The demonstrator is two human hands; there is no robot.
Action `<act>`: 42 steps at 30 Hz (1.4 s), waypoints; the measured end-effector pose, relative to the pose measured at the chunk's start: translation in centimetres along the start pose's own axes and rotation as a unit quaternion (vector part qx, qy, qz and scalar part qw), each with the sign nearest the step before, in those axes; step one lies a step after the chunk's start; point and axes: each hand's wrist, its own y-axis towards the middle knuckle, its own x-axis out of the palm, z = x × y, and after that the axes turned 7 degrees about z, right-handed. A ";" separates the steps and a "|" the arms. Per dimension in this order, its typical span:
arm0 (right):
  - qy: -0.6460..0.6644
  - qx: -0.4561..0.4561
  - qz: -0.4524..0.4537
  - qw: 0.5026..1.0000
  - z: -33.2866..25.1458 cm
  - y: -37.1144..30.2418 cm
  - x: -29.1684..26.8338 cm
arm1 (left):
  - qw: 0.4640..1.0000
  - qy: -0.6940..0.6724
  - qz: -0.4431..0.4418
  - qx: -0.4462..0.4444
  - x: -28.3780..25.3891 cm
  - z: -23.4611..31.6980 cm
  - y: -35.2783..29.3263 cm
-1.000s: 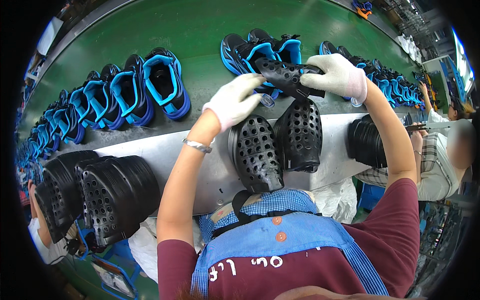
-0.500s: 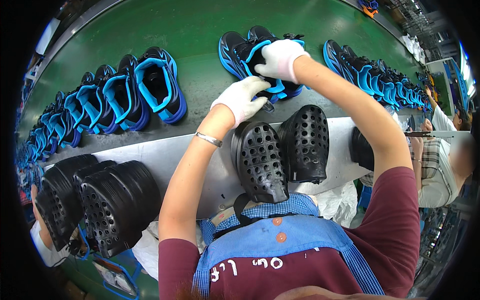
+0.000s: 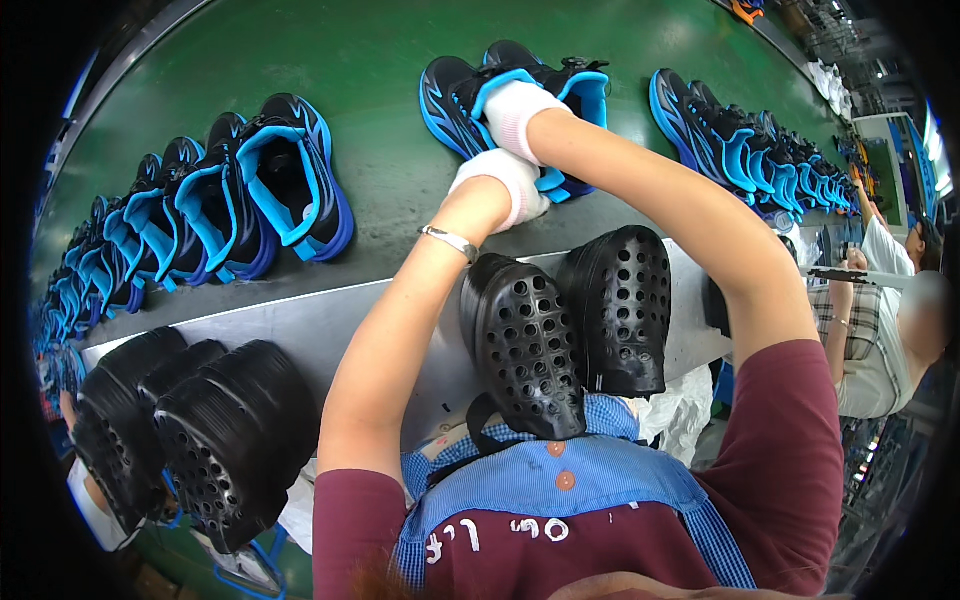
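Both my hands wear white gloves and work at a black-and-blue sneaker [image 3: 446, 100], one of a pair on the green table. My right hand [image 3: 518, 112] reaches into its opening, the fingers hidden inside. Below it, my left hand [image 3: 512, 182] is closed around the heel, its fingertips mostly out of sight. The second sneaker [image 3: 588, 92] of the pair stands close on the right, partly covered by my right wrist. Nearer to me, two black foot-shaped pieces full of round holes [image 3: 525, 340] [image 3: 622, 310] rest on the metal ledge, toward my apron.
Rows of matching sneakers line the table at left [image 3: 290, 180] and right [image 3: 715, 135]. More black perforated pieces [image 3: 235, 430] lie on the metal ledge [image 3: 370, 300] at left. Another person [image 3: 865, 330] is at work on the far right.
My right hand has moved left and deeper into the sneaker. My left hand has come in closer to the heel, its fingers now less visible. The sneaker pair has shifted slightly left.
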 end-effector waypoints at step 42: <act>0.082 -0.100 0.207 0.970 2.4 -28.3 -3.5 | 0.943 0.077 0.321 -0.028 -1.4 -5.3 -11.7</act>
